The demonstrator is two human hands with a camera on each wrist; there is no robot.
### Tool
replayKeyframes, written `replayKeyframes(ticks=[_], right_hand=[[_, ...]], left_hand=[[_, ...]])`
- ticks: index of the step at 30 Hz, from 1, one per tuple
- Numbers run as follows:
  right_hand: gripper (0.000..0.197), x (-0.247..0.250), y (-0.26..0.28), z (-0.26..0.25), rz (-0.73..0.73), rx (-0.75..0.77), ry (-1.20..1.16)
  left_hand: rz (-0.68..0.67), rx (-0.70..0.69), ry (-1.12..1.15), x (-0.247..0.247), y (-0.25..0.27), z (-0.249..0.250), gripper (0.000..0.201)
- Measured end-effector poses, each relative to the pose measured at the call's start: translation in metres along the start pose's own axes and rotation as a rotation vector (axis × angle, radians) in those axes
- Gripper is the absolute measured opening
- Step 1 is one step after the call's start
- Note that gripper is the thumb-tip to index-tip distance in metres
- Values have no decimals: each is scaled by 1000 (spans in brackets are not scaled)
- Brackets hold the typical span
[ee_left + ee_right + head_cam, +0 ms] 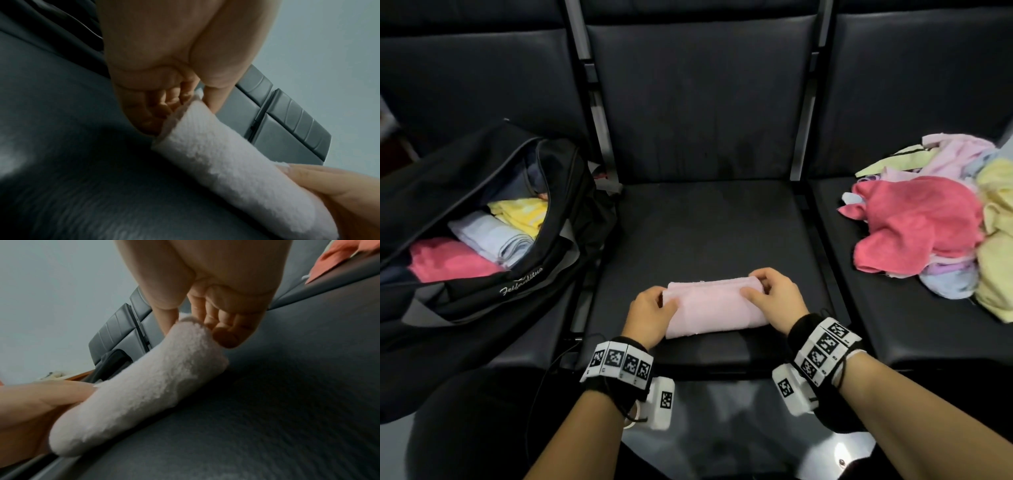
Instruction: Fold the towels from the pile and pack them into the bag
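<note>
A pale pink towel (pixel 710 306), folded into a thick bundle, lies near the front edge of the middle seat (pixel 709 219). My left hand (pixel 654 310) pinches its left end between thumb and fingers, and my right hand (pixel 768 296) pinches the right end. In the left wrist view the towel (pixel 232 170) runs from my left hand (pixel 185 104) down to the right hand. The right wrist view shows the towel (pixel 148 386) held by my right hand (pixel 195 326). An open black bag (pixel 482 219) on the left seat holds folded pink, pale blue and yellow towels.
A loose pile of towels (pixel 941 222), pink, yellow, lilac and pale blue, lies on the right seat. Metal frame bars (pixel 599 113) separate the dark padded seats. My dark-clothed knee (pixel 482 421) is at the lower left, below the bag.
</note>
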State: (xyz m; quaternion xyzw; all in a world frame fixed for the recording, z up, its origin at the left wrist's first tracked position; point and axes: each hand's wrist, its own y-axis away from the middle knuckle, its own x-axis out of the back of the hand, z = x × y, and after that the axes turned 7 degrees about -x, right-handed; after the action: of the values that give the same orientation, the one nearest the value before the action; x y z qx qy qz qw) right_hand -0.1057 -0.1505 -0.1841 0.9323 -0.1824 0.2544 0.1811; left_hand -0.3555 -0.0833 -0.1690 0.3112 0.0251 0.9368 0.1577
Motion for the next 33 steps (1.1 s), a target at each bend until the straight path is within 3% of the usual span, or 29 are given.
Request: replayKeyframes(ticks=[5, 7, 11, 16, 18, 21, 24, 26, 33], right_hand=[[61, -2, -10, 6, -129, -110, 172], [56, -1, -13, 6, -176, -103, 226], [25, 0, -15, 5, -202, -94, 270], [23, 1, -6, 4, -169, -63, 198], [24, 6, 0, -3, -147, -31, 166], [26, 17, 10, -33, -121, 117, 123], [27, 26, 23, -79, -194, 323, 139], [29, 28, 32, -108, -257, 445, 186], [25, 8, 47, -171, -360, 565, 386]], left_hand=[[74, 75, -48, -8, -1, -6, 11], [62, 101, -43, -8, -2, -8, 10], [22, 130, -46, -6, -1, -10, 13], [-3, 166, -18, -1, 4, -4, 18], [-6, 165, -160, 1, 6, 1, 29], [-2, 40, -300, 5, 9, 14, 54], [-129, -188, -86, 15, 12, 36, 77], [-230, -245, 80, 23, 14, 48, 84], [-281, -285, 113, 57, 20, 53, 35]])
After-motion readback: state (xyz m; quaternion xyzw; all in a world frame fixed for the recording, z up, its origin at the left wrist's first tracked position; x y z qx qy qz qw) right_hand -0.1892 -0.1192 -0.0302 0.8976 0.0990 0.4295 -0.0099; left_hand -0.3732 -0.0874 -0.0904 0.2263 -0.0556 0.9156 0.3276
